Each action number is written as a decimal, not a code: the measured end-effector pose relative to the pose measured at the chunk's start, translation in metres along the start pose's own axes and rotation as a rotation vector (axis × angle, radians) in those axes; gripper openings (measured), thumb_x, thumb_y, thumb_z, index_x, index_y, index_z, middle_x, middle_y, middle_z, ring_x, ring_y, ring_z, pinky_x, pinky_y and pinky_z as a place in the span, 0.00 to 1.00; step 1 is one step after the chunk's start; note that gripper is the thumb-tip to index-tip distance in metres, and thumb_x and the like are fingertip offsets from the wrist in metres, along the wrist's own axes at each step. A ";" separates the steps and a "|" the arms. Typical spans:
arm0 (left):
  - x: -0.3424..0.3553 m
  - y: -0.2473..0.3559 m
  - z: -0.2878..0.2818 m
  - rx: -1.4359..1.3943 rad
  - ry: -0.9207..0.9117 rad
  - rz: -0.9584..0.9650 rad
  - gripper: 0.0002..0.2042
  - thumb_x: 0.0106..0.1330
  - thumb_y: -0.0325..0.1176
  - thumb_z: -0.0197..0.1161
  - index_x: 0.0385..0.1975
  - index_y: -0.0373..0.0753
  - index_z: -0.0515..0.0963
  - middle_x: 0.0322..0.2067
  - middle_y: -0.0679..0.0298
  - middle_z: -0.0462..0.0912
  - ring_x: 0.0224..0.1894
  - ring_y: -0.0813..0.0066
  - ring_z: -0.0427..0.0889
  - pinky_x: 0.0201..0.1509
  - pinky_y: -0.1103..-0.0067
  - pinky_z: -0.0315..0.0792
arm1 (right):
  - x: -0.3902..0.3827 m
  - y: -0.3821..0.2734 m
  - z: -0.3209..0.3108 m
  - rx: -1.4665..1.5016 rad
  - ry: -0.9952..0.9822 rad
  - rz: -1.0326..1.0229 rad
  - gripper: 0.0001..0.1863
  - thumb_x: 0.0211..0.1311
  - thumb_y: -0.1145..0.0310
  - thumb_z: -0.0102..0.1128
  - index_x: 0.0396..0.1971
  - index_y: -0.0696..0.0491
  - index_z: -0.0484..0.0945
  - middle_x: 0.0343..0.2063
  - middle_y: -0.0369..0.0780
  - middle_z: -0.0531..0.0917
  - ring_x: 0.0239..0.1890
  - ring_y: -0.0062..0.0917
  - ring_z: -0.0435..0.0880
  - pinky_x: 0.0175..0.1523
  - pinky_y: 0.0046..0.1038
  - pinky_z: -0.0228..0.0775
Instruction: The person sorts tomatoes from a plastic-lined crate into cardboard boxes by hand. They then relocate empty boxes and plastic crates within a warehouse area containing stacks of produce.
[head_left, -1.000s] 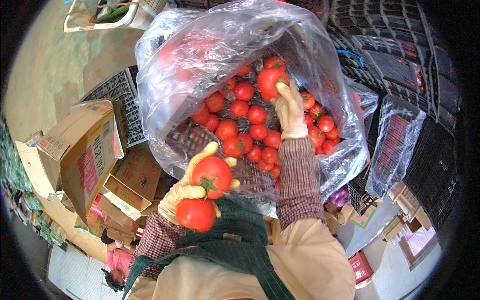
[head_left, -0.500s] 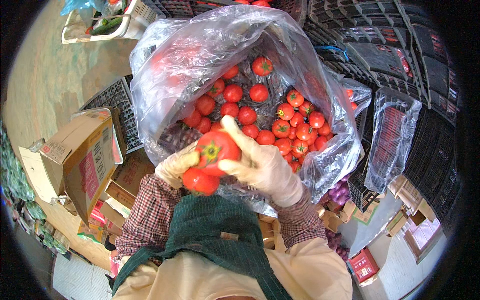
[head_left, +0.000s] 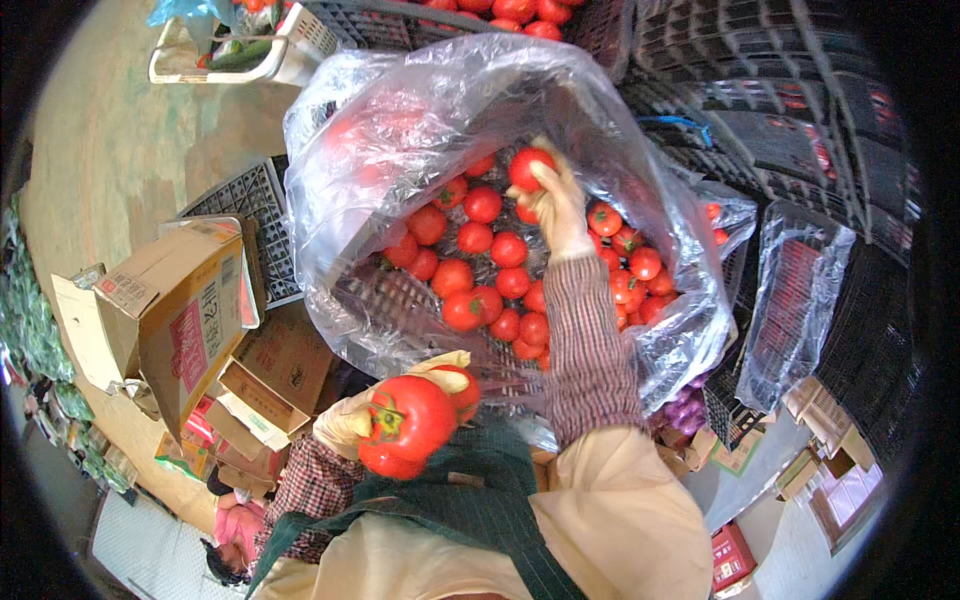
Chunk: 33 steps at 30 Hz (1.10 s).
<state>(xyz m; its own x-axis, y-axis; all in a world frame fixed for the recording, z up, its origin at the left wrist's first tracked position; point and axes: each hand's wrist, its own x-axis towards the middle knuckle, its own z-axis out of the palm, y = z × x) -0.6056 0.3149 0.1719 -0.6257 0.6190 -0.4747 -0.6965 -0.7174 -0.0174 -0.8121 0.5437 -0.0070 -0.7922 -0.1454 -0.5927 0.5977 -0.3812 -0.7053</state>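
My left hand (head_left: 346, 424), in a pale glove, is closed around a large red tomato (head_left: 418, 415) with a green stem mark. A second tomato (head_left: 460, 392) shows under its fingers; the two are held in front of my green apron. My right hand (head_left: 560, 205), gloved too, reaches into a clear plastic bag (head_left: 350, 110) that lines a dark crate. Its fingers are curled around a red tomato (head_left: 530, 168) at the far side of the pile. Loose tomatoes (head_left: 474, 237) lie in the bag's middle, and smaller ones (head_left: 644, 263) cluster at its right.
Black crates (head_left: 720, 70) stand at the far right. Another crate of tomatoes (head_left: 515, 12) is beyond the bag. Cardboard boxes (head_left: 165, 305) and a black tray (head_left: 245, 225) sit on the left. A white basket (head_left: 215, 72) is at the far left. Another person (head_left: 238, 530) appears lower left.
My right hand has left the tomatoes at my left hand and reached forward into the bag, onto another tomato. My left hand has drawn nearer my body, still holding tomatoes. The view has shifted.
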 end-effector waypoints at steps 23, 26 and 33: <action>-0.322 0.091 -0.018 -0.016 -0.001 0.962 0.46 0.54 0.71 0.52 0.64 0.40 0.58 0.60 0.48 0.65 0.56 0.42 0.71 0.34 0.51 0.81 | -0.263 0.049 0.365 0.456 -0.776 0.791 0.33 0.68 0.47 0.40 0.55 0.65 0.68 0.50 0.52 0.77 0.47 0.38 0.80 0.48 0.39 0.77; -0.385 0.107 -0.056 0.010 0.383 1.147 0.40 0.57 0.65 0.57 0.61 0.39 0.63 0.55 0.51 0.72 0.48 0.54 0.79 0.41 0.62 0.82 | -0.277 0.106 0.431 0.363 -0.852 0.927 0.32 0.66 0.47 0.44 0.60 0.56 0.65 0.51 0.51 0.76 0.46 0.38 0.81 0.46 0.39 0.78; -0.409 0.122 -0.201 0.063 0.773 0.935 0.31 0.55 0.50 0.69 0.55 0.42 0.69 0.46 0.59 0.79 0.48 0.64 0.78 0.48 0.70 0.78 | -0.306 0.190 0.461 0.062 -0.599 0.640 0.18 0.63 0.62 0.54 0.50 0.56 0.72 0.41 0.45 0.82 0.38 0.30 0.84 0.41 0.29 0.77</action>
<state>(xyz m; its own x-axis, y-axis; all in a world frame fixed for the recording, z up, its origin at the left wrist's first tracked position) -0.3645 -0.0902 0.1866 -0.5364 -0.4980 -0.6814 -0.1176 -0.7554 0.6447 -0.5128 0.0947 0.2195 -0.2489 -0.7967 -0.5508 0.9554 -0.1088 -0.2744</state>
